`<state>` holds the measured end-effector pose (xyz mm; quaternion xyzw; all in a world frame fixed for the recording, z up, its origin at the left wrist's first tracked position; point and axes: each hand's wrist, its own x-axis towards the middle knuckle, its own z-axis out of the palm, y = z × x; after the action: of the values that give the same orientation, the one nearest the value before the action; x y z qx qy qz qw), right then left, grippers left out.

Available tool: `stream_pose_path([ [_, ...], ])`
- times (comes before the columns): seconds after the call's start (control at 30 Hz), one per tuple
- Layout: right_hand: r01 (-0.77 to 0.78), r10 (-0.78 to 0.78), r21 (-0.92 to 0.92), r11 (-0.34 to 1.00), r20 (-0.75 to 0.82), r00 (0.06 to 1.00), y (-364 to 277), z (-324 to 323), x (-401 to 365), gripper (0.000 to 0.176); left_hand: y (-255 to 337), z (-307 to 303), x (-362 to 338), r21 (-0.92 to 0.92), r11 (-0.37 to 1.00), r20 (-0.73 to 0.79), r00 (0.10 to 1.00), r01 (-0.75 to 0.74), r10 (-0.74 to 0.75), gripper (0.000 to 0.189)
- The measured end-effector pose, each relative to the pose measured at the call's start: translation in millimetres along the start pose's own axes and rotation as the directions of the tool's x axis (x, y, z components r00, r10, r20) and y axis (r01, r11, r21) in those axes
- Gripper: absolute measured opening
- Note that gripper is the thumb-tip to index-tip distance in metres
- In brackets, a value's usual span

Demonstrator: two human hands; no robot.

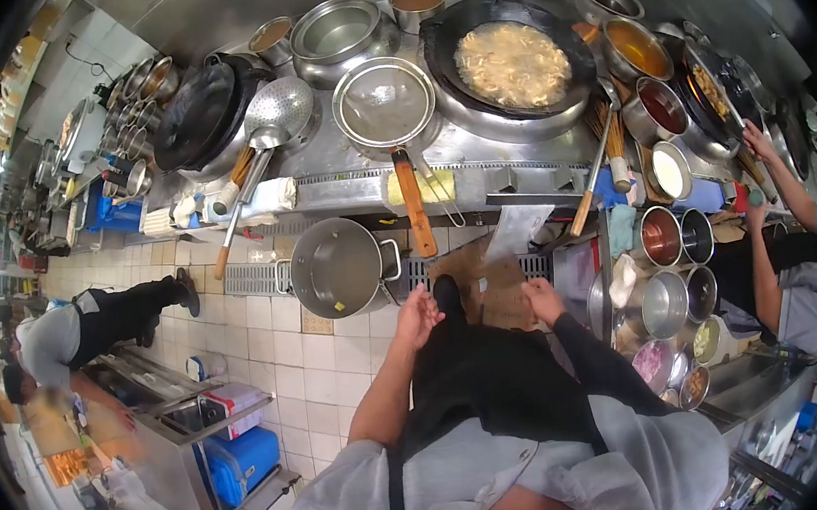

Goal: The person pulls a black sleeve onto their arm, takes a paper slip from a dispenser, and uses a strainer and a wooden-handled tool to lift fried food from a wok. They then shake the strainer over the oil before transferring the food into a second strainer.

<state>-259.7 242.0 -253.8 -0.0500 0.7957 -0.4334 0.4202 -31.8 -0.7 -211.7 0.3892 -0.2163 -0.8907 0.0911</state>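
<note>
Stockpot: large, steel and open-topped, the stockpot [316,264] stands below the front edge of the cooking range [352,184], with a loop handle on either side and a small yellow scrap [339,307] inside; what bears it is hidden.
Left hand: the left hand [419,319] is just beside the stockpot's right loop handle, fingers curled in toward the thumb; I cannot tell whether the fingertips meet.
Right hand: well apart from the left, the right hand [542,302] is near a piece of cardboard [503,295] on the floor, its fingers bent; I cannot tell whether they close together.
Strainer: a fine-mesh strainer [383,103] lies on the range, its wooden handle reaching out over a yellow cloth [433,187] and past the front edge.
Right-hand wok: the black wok [443,63] holds pale pieces of food in frothing liquid [513,64].
Left-hand side: a perforated skimmer [279,110] lies beside a second black wok [194,118].
Sauces: pots of amber liquid [640,48], dark red sauce [662,108] and white liquid [671,171] line the right side.
Co-workers: one person [800,286] works at a farther wok; another [81,331] bends by a steel counter [168,465] on the left.
</note>
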Motion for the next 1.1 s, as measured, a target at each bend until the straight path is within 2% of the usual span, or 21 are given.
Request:
stream_pose_path([
  [0.07,0.011,-0.031,0.085,0.996,0.246,0.969,-59,17,17,0.041,27,15,6,-0.082,0.996,0.008,1.000,-0.021,0.022,0.034],
  [0.1,0.008,-0.048,0.151,0.989,0.264,0.963,-90,29,21,0.040,34,3,22,-0.129,0.992,0.069,0.998,-0.004,0.013,0.036],
  [0.2,-0.039,-0.061,0.331,0.943,0.287,0.956,-155,70,43,0.041,70,28,35,-0.115,0.993,0.051,0.999,-0.005,0.011,0.038],
  [0.3,-0.060,-0.070,0.414,0.908,0.293,0.954,-216,92,43,0.041,100,49,50,-0.041,0.999,0.158,0.987,0.008,-0.002,0.044],
  [0.4,-0.087,-0.059,0.454,0.887,0.298,0.953,-240,99,52,0.039,114,63,57,0.047,0.998,0.202,0.978,0.048,-0.056,0.045],
  [0.43,-0.107,-0.048,0.481,0.870,0.300,0.953,-250,98,49,0.033,116,67,60,0.077,0.995,0.208,0.975,0.066,-0.081,0.044],
  [0.53,-0.228,-0.028,0.527,0.819,0.434,0.901,-268,97,63,0.028,105,69,73,0.087,0.990,0.127,0.985,0.109,-0.119,0.035],
  [0.57,-0.328,0.042,0.515,0.792,0.490,0.871,-277,99,71,0.020,101,70,76,0.056,0.992,0.124,0.985,0.116,-0.122,0.029],
  [0.67,-0.272,-0.096,0.581,0.767,0.523,0.847,-298,101,61,0.016,99,83,70,0.046,0.994,0.170,0.980,0.095,-0.101,0.032],
  [0.77,-0.207,-0.142,0.611,0.764,0.473,0.869,-329,84,21,0.021,97,95,65,0.011,0.996,0.166,0.982,0.087,-0.088,0.023],
  [0.87,-0.110,-0.225,0.630,0.769,0.428,0.876,-343,45,-3,0.026,108,131,46,-0.011,0.999,0.019,0.999,-0.041,0.041,0.016],
  [0.97,0.030,-0.282,0.617,0.786,0.316,0.906,-350,-21,-17,0.035,110,114,52,-0.155,0.984,0.134,0.985,-0.090,0.111,0.017],
  [1.0,0.183,-0.329,0.543,0.819,0.184,0.926,-349,-44,-18,0.035,113,117,51,-0.162,0.981,0.119,0.985,-0.101,0.122,0.018],
  [1.1,0.399,-0.374,0.291,0.869,-0.139,0.917,-339,-113,5,0.031,123,129,37,-0.178,0.975,0.076,0.987,-0.130,0.145,0.017],
])
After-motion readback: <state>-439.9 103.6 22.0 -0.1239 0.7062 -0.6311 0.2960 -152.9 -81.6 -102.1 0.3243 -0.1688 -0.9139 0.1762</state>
